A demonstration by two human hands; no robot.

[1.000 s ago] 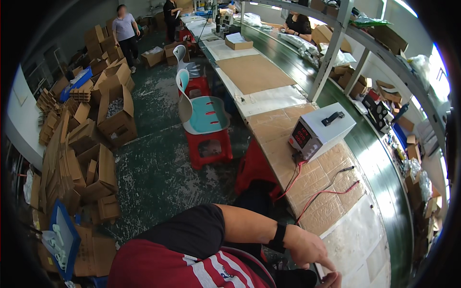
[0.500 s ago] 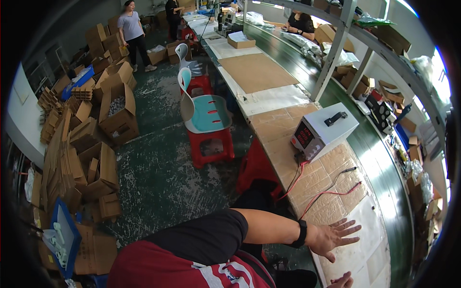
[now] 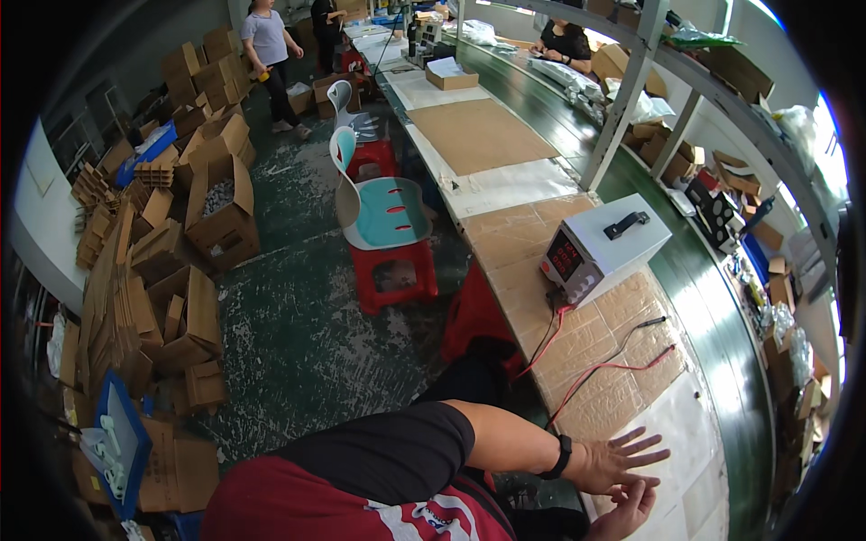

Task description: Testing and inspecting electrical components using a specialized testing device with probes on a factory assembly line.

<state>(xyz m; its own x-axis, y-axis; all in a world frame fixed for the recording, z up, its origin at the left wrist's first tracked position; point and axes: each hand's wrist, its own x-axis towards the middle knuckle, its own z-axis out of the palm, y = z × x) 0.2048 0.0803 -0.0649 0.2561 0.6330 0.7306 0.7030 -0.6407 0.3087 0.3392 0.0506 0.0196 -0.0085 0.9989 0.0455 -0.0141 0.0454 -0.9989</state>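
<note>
My left hand [image 3: 615,462] is open, fingers spread over the white sheet [image 3: 672,428] at the near end of the table; nothing is in it. Against its thumb side are the bunched fingertips of my right hand [image 3: 629,512]. Whether they pinch the left thumb or something small cannot be made out. Beyond the hands, a red test lead [image 3: 600,367] and a black test lead [image 3: 631,332] lie on the brown table covering. They run to a white power supply box [image 3: 604,243] with a black handle and a lit display.
A green conveyor belt [image 3: 672,266] runs along the table's right side, beside a metal shelf post [image 3: 622,108]. Left of the table stand chair seats [image 3: 390,212] on red stools [image 3: 392,275]. Cardboard boxes [image 3: 221,212] crowd the left. A person [image 3: 266,54] walks at the back.
My right hand has come up from the lower edge to meet my left hand, which shifted slightly down and left. The person at the back has stepped to the right.
</note>
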